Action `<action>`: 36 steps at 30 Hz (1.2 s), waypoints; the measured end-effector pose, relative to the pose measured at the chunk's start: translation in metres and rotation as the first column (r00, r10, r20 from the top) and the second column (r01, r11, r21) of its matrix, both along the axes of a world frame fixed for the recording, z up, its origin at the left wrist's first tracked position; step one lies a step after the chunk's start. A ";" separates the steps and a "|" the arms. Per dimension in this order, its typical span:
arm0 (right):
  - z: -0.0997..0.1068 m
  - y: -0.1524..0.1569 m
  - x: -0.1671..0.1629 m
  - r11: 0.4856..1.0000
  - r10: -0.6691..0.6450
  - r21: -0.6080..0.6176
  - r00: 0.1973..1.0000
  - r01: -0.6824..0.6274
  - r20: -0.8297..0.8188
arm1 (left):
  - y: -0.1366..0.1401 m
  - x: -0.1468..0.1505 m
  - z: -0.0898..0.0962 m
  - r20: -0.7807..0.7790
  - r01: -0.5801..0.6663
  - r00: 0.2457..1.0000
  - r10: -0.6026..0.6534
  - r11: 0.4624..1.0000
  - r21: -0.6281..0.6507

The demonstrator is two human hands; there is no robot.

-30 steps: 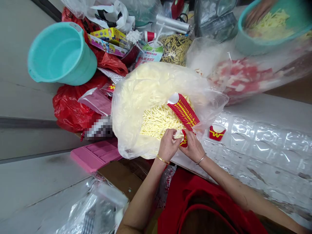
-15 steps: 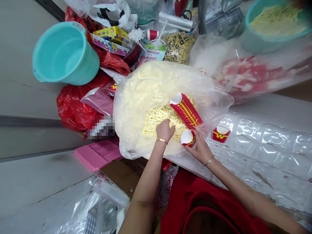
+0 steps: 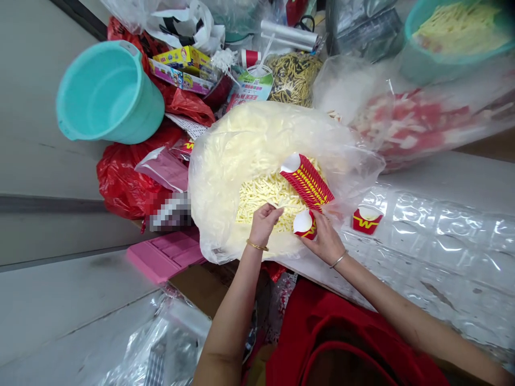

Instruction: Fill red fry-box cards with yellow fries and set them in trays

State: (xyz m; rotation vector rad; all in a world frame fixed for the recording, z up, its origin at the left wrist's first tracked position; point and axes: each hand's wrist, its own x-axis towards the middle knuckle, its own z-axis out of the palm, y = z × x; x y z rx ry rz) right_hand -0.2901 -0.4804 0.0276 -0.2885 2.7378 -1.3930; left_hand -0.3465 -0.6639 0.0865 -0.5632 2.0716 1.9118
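Observation:
A large clear plastic bag (image 3: 225,150) lies open, filled with pale yellow fry-shaped sticks (image 3: 253,198). Over its near side, my left hand (image 3: 264,221) is closed in a pinch, with pale sticks showing at the fingertips. My right hand (image 3: 325,238) grips a small red fry box (image 3: 306,225) with a yellow mark, its white inside facing left. Just beyond that box, a stack of nested red-and-yellow fry boxes (image 3: 308,181) rests on the sticks. Another small fry box (image 3: 366,220) stands to the right, on a clear moulded plastic sheet (image 3: 422,230).
At the left stands a turquoise bucket (image 3: 108,96) beside red plastic bags (image 3: 120,177). A second turquoise tub (image 3: 426,64) holds yellow pieces at the upper right, behind a bag of red and white pieces (image 3: 418,123). A pink plastic piece (image 3: 164,254) juts out at the lower left.
My left hand has drawn slightly back toward me from the sticks, and pale sticks now show in its fingers. My right hand has shifted slightly left and up with the small fry box.

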 end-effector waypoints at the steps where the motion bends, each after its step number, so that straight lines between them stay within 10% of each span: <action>1: 0.002 -0.005 -0.003 1.000 0.007 -0.005 1.000 -0.007 -0.003 | 0.001 0.004 0.005 0.014 -0.020 1.000 0.019 0.996 0.084; 4: 0.008 -0.018 -0.009 1.000 0.001 -0.021 1.000 -0.002 -0.031 | 0.006 0.012 0.012 0.070 0.010 0.997 -0.020 0.990 0.141; 7: 0.012 -0.022 -0.013 1.000 0.016 -0.006 0.998 -0.017 -0.068 | 0.009 0.016 0.015 0.078 0.183 0.982 -0.173 0.972 -0.150; 11: 0.013 -0.016 -0.011 0.993 0.114 0.053 0.989 -0.109 -0.096 | 0.019 0.015 0.025 0.149 0.411 0.890 -0.431 0.618 -0.670; 18: 0.002 -0.003 0.001 0.982 0.190 0.040 0.974 -0.186 -0.127 | 0.053 0.023 0.023 0.340 0.579 0.668 -0.662 0.175 -0.797; 20: -0.001 -0.001 0.003 0.980 0.198 0.024 0.973 -0.196 -0.117 | 0.052 0.023 0.020 0.335 0.620 0.632 -0.699 0.196 -0.760; 25: -0.007 0.004 0.003 0.993 0.120 0.003 0.990 -0.120 -0.076 | 0.021 -0.005 0.013 0.165 0.559 0.779 -0.605 0.550 -0.621; 31: -0.002 0.005 -0.002 0.998 0.066 -0.001 0.997 -0.066 -0.039 | 0.009 -0.059 -0.026 0.234 0.279 0.952 -0.199 0.242 -0.929; 33: 0.000 0.005 -0.003 0.999 0.054 0.001 0.998 -0.054 -0.043 | 0.008 -0.064 -0.037 0.223 0.267 0.958 -0.179 0.276 -0.923; 36: -0.001 0.007 -0.004 1.000 0.026 0.007 0.999 -0.026 -0.037 | -0.002 -0.055 -0.038 0.090 0.153 0.986 -0.142 0.542 -0.826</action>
